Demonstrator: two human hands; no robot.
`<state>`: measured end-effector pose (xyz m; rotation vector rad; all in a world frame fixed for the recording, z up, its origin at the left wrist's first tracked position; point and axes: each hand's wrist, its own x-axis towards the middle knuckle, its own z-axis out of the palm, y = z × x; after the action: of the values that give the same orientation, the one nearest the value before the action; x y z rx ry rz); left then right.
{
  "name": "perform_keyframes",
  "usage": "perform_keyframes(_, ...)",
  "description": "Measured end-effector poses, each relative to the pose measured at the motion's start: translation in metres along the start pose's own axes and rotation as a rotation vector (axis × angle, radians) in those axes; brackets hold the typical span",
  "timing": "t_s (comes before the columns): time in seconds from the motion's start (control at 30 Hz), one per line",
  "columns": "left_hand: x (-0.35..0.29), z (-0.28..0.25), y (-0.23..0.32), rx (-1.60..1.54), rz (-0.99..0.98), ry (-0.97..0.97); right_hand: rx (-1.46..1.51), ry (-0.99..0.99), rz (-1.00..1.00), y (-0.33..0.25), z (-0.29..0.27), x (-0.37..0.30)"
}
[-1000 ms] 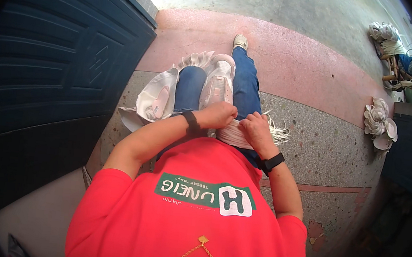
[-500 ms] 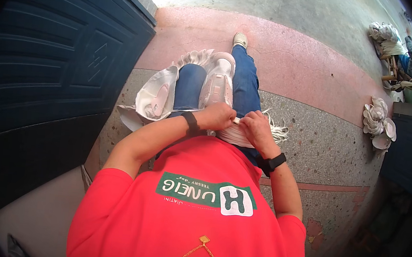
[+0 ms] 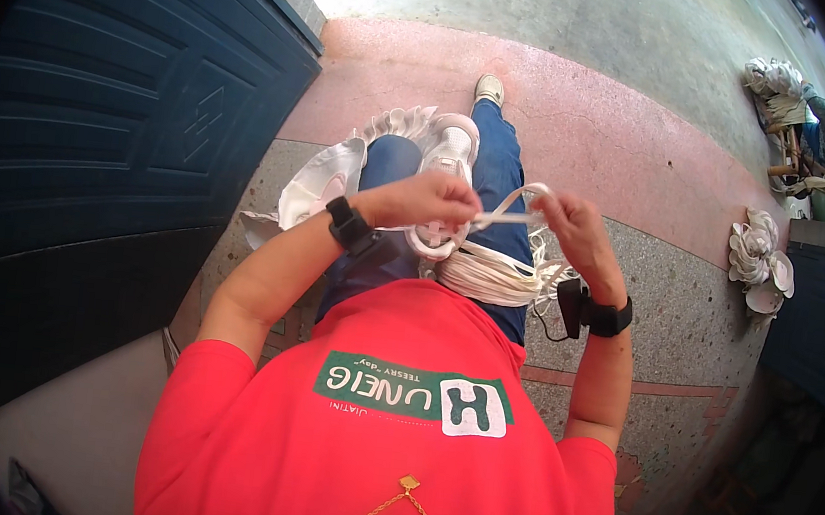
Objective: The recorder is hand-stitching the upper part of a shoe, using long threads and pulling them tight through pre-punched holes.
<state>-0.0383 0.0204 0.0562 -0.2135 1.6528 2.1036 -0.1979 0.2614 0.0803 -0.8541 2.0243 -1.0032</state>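
A white shoelace (image 3: 510, 219) runs between my two hands, with a loop standing up near the right one. My left hand (image 3: 439, 200) is closed on one part of it, over a white and pale pink shoe upper (image 3: 456, 143) lying along my lap. My right hand (image 3: 576, 233) pinches the lace farther right, above my right thigh. Below the hands, a bundle of white shoelaces (image 3: 489, 275) lies across that thigh, loose ends hanging to its right. Part of the upper is hidden behind my left hand.
Several overlapping white shoe pieces (image 3: 325, 184) curve around my left thigh. A dark blue panelled door (image 3: 147, 109) stands close on the left. To the right, a pile of pale shoe parts (image 3: 757, 256) sits by a dark cabinet, with another white bundle (image 3: 775, 82) farther back.
Both hands have lifted away from the lace bundle and moved forward. My right hand has moved out to the right, and a lace now stretches between the hands.
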Motion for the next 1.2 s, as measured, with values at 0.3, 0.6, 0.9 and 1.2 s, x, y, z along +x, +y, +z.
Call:
perform_keyframes(0.3,-0.006,0.067,-0.098,0.088,-0.171,-0.122,0.178,0.534,0.06,0.108,-0.044,-0.043)
perform_keyframes(0.6,0.042,0.019,-0.012,0.72,0.447,0.083,0.234,0.312,0.043,-0.029,-0.087,-0.006)
perform_keyframes(0.9,-0.013,-0.005,-0.051,-0.159,-0.129,0.314,-0.399,0.167,-0.312,-0.009,0.126,0.022)
perform_keyframes(1.2,-0.027,-0.013,-0.061,-0.284,-0.158,0.429,-0.419,0.325,-0.398,-0.007,0.123,0.022)
